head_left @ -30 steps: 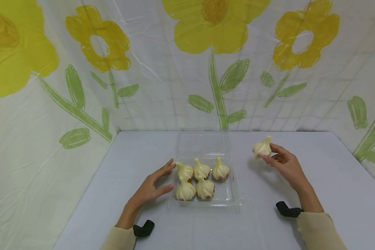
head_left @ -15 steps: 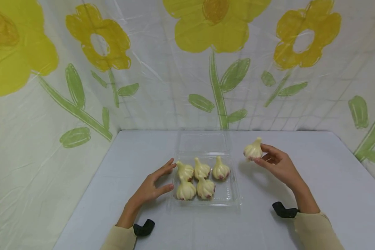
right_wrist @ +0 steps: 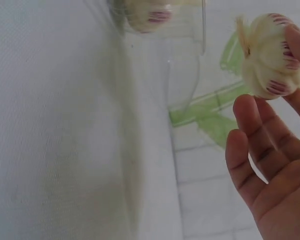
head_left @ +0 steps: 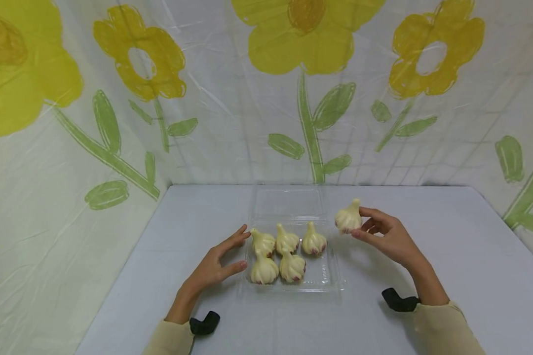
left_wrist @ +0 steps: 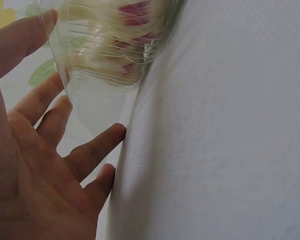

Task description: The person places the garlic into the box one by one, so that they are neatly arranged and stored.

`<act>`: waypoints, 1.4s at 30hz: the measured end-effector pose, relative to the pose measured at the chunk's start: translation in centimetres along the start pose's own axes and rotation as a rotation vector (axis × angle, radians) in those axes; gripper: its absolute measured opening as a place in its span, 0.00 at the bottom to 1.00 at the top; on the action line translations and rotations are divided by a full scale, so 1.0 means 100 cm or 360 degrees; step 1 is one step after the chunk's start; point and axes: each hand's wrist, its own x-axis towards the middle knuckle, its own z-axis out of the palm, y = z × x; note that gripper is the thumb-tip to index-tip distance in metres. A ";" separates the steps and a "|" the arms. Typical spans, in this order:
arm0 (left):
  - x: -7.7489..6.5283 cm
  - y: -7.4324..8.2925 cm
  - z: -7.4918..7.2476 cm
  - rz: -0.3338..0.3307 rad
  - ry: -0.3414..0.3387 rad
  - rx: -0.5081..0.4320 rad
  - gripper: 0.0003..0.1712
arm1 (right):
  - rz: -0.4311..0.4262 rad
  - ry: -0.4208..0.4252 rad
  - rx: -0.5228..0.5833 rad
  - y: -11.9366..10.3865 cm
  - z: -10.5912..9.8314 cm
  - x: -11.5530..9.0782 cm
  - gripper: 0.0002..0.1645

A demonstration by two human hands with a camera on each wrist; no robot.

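A clear plastic clamshell box [head_left: 317, 285] lies with its lid [head_left: 288, 202] folded back, and several garlic bulbs [head_left: 292, 267] stand in its base. Three bulbs make up the far row; two fill the left and middle of the near row, and bare plastic shows at the near right. My right hand [head_left: 388, 236] pinches another garlic bulb [head_left: 348, 217] between thumb and fingers, stem up, above the table right of the box. My left hand [head_left: 215, 264] is spread at the box's left side; in the left wrist view its fingertips [left_wrist: 60, 80] touch the clear rim.
The box rests on a white-covered table [head_left: 195, 212]. Behind it hangs a pale curtain [head_left: 217, 148] printed with yellow flowers. Black wrist devices [head_left: 399, 300] sit on both forearms, below the beige sleeves' cuffs.
My right hand has carried the pinched garlic bulb leftward, nearer the box, and slightly lower. The left hand and the box have stayed where they were.
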 end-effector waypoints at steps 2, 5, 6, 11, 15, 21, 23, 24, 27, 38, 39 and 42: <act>0.000 0.000 0.000 -0.0001 0.0000 0.0004 0.38 | -0.0024 -0.0004 -0.0007 -0.002 0.001 0.000 0.34; -0.001 -0.001 0.000 -0.0002 -0.0001 0.0014 0.38 | -0.0060 -0.0023 -0.0023 -0.004 0.002 0.000 0.34; -0.001 -0.001 0.000 -0.0001 0.0000 0.0019 0.38 | -0.0066 -0.0035 -0.0030 -0.005 0.003 0.000 0.34; -0.001 -0.001 0.000 0.0003 0.0006 0.0040 0.38 | -0.0097 -0.0095 -0.0025 -0.010 0.006 0.001 0.32; -0.001 -0.002 0.000 0.0003 0.0006 0.0036 0.38 | -0.0135 -0.0158 -0.0013 -0.013 0.011 0.002 0.31; 0.000 -0.002 0.000 -0.0013 0.0002 0.0033 0.38 | -0.0222 -0.0236 -0.0024 -0.014 0.018 -0.001 0.31; 0.000 -0.002 0.000 -0.0020 0.0004 0.0030 0.38 | -0.0253 -0.0253 -0.0020 -0.015 0.021 -0.001 0.31; 0.000 -0.002 0.000 -0.0017 0.0005 0.0029 0.38 | -0.0272 -0.0265 -0.0017 -0.015 0.022 -0.001 0.31; 0.000 -0.002 0.000 -0.0018 0.0005 0.0017 0.38 | -0.0327 -0.0292 -0.0006 -0.015 0.026 -0.001 0.31; 0.000 -0.002 0.000 -0.0015 0.0013 0.0032 0.38 | -0.0441 -0.0426 0.0011 -0.017 0.032 0.001 0.30; -0.001 -0.002 0.000 -0.0016 0.0012 0.0032 0.38 | -0.0450 -0.0432 0.0013 -0.017 0.032 0.001 0.30; 0.000 -0.001 0.000 -0.0031 0.0010 0.0024 0.39 | -0.0470 -0.0443 0.0024 -0.020 0.031 0.001 0.29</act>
